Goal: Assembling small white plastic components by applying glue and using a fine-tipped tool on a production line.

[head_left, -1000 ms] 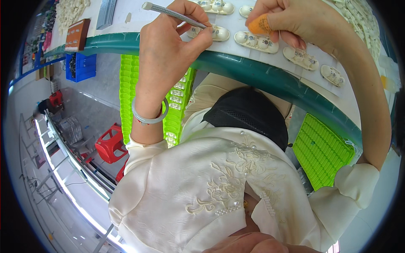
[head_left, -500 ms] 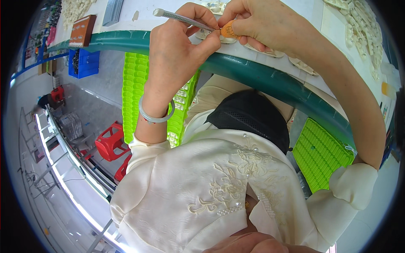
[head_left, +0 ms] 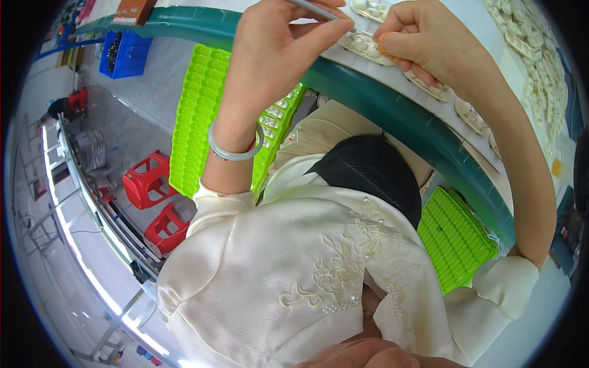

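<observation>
My left hand [head_left: 270, 64], with a pale bangle [head_left: 236, 153] on the wrist, grips a slim silvery rod-like tool [head_left: 314, 9] between thumb and fingers. The top frame edge cuts off part of that tool. To its right, apart from it, my right hand [head_left: 438, 52] is closed in a pinch on a small orange piece [head_left: 384, 44], mostly hidden by the fingers. Under and beside my hands, several whitish oval pieces with shiny round beads lie along the table's near side, one bead-set oval piece [head_left: 366, 46] between the hands and another bead-set piece [head_left: 471, 116] farther right.
A rounded green edge [head_left: 392, 113] borders the white table. Heaped cream pieces [head_left: 527, 67] lie at right. Green ridged trays stand below the table, one left tray [head_left: 199, 116] and one right tray [head_left: 457, 239]. A blue bin [head_left: 126, 55] and red stools [head_left: 147, 181] are at left.
My hands have drawn apart: the orange piece moved right, away from the silvery tool that was at it. The whole view has shifted, with the table higher in the picture.
</observation>
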Available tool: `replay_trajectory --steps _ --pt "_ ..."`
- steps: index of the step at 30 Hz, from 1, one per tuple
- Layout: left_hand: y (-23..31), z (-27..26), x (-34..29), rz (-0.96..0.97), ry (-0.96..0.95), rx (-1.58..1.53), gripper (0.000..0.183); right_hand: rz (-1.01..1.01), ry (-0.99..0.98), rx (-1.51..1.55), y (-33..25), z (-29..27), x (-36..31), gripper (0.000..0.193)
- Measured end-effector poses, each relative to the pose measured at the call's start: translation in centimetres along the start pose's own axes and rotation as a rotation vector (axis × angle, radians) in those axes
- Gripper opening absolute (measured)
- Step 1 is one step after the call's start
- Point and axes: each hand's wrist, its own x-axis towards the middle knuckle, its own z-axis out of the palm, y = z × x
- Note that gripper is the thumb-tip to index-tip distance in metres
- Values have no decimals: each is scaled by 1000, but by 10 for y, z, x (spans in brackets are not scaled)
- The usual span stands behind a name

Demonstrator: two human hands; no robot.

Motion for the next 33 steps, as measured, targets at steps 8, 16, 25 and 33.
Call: replay_trajectory --steps 8,16,25,33 --pt "-25 -4 0 208 -99 212 13 -61 -83 49 13 -4 14 10" --pt "-17 5 0 211 -48 399 9 -247 -23 61 29 2 14 11" --pt "-17 4 1 243 -71 414 8 -312 -85 18 32 -9 12 21" --pt "-24 7 1 333 -2 362 10 -370 -34 119 31 5 18 18"
